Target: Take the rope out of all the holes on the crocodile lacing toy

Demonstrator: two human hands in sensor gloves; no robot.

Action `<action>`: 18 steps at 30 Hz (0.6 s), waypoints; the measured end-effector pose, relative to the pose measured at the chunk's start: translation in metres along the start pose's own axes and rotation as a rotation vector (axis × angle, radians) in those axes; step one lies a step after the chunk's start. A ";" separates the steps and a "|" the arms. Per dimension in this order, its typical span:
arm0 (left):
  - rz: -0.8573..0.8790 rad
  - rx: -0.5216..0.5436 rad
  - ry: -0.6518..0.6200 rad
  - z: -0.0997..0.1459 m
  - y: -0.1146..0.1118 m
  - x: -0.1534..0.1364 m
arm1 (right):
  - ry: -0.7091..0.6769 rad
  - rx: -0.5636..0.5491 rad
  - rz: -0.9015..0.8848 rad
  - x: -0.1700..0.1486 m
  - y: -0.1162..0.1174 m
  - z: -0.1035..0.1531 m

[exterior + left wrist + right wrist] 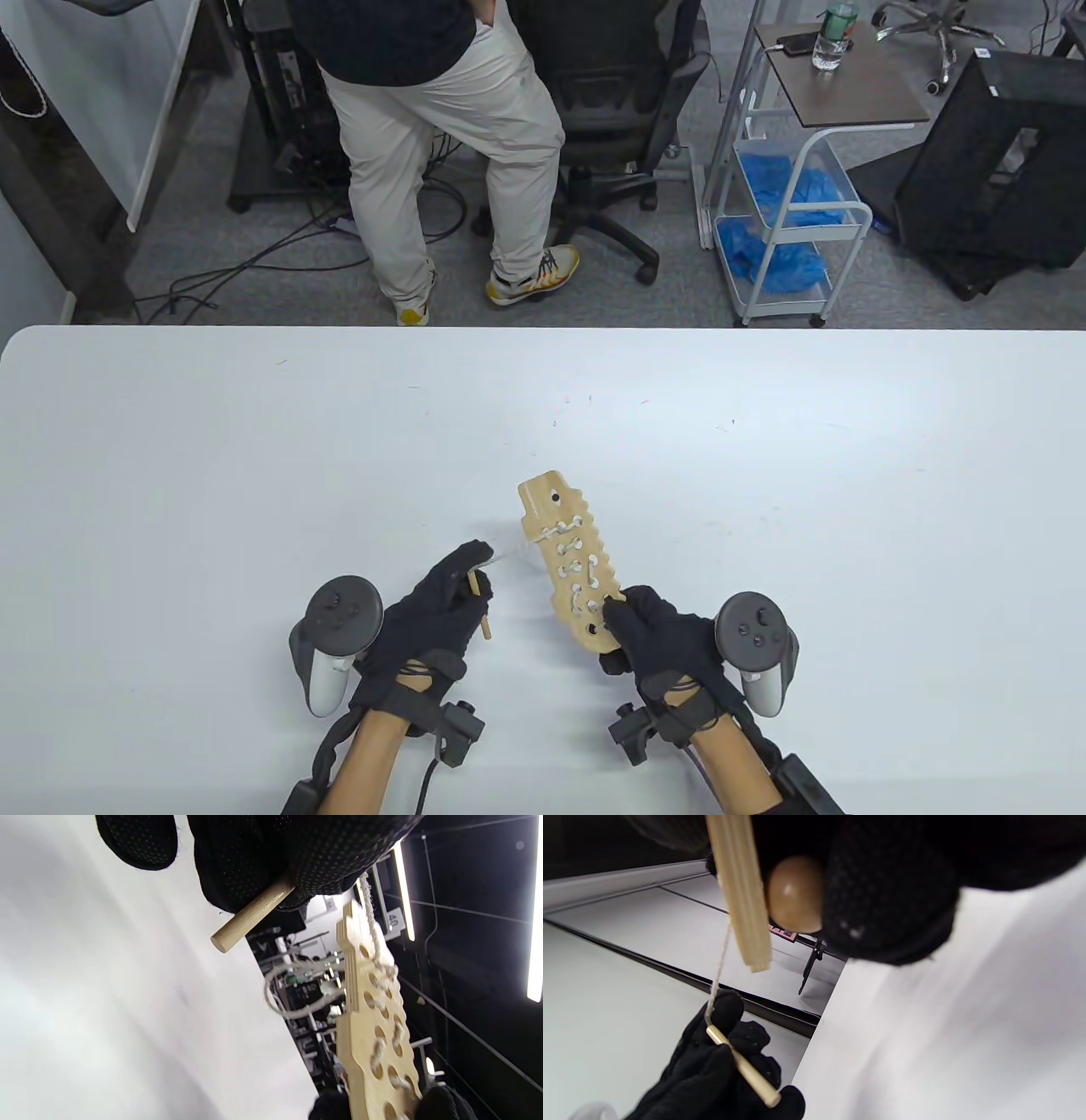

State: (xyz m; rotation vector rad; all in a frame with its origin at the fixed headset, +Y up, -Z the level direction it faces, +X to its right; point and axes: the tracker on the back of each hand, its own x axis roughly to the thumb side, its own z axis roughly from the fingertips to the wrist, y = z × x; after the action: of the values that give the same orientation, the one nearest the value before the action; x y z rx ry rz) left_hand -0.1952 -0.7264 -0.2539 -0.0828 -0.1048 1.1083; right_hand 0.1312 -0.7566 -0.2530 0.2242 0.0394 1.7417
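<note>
The wooden crocodile lacing toy [570,560] is held above the white table [254,475], its far end pointing away from me. White rope [567,533] threads through several of its holes. My right hand [657,641] grips the toy's near end; the toy's edge [740,895] and a round wooden bead [794,895] show there in the right wrist view. My left hand [445,607] grips the wooden lacing stick [482,607] left of the toy, with rope [370,912] running taut from it to the toy [373,1035]. The stick also shows in the left wrist view [250,916] and the right wrist view [742,1065].
A person in beige trousers [441,161] stands beyond the table's far edge beside a black office chair [607,110]. A white trolley with blue bags [785,212] stands at the back right.
</note>
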 end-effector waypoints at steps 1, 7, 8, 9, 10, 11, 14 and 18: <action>-0.013 0.025 0.004 0.000 0.003 -0.001 | 0.018 0.002 -0.026 -0.003 0.000 0.000; 0.020 0.154 0.044 0.001 0.022 -0.013 | 0.089 -0.053 -0.129 -0.014 -0.010 -0.001; 0.032 0.175 0.049 0.002 0.025 -0.015 | 0.097 -0.075 -0.137 -0.015 -0.013 -0.001; 0.043 0.191 0.052 0.002 0.028 -0.016 | 0.104 -0.097 -0.142 -0.016 -0.016 -0.001; 0.057 0.205 0.056 0.002 0.031 -0.018 | 0.114 -0.123 -0.146 -0.018 -0.019 0.000; 0.072 0.215 0.062 0.002 0.034 -0.020 | 0.121 -0.143 -0.143 -0.019 -0.022 0.000; 0.099 0.230 0.078 0.002 0.039 -0.025 | 0.134 -0.185 -0.116 -0.020 -0.030 0.001; 0.119 0.243 0.093 0.002 0.043 -0.030 | 0.144 -0.233 -0.135 -0.023 -0.038 0.002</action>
State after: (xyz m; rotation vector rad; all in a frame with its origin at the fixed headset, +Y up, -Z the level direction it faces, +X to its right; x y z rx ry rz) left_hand -0.2466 -0.7342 -0.2580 0.0774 0.1200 1.2267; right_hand 0.1724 -0.7718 -0.2601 -0.0739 -0.0429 1.6094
